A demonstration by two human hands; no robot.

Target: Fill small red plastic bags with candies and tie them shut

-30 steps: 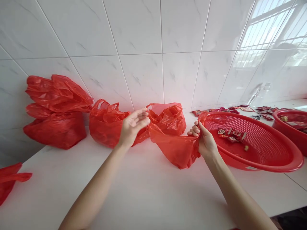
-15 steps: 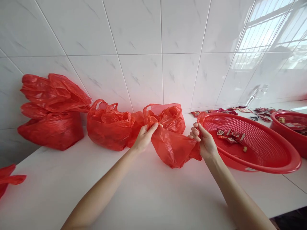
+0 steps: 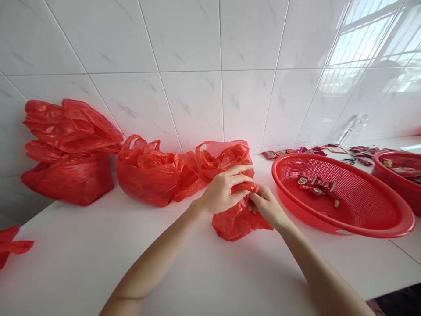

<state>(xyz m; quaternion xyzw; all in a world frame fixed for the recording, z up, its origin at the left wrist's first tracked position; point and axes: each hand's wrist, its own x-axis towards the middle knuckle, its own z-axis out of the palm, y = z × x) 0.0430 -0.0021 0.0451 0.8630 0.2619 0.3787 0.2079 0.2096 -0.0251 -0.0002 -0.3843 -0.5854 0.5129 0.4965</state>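
A small red plastic bag [image 3: 235, 221] sits on the white counter [image 3: 184, 267] in front of me. Both hands meet at its gathered top. My left hand [image 3: 221, 191] pinches the bag's neck with thumb and lower fingers while two fingers stretch out above. My right hand [image 3: 267, 206] grips the other side of the bunched plastic, fingers closed. Behind the hands another red bag [image 3: 226, 159] stands open against the tiled wall.
More filled red bags lean on the wall: one [image 3: 148, 171] just left of my hands, a large one [image 3: 70, 149] further left. A red perforated basket [image 3: 342, 195] holding wrapped sweets stands to the right, a second red basin [image 3: 399, 173] beyond it. Red plastic [image 3: 11, 245] lies at the left edge.
My hands have come together from wide apart. The bag's spread handles are now bunched into a tight neck between both hands, and the bag sits more compact on the counter.
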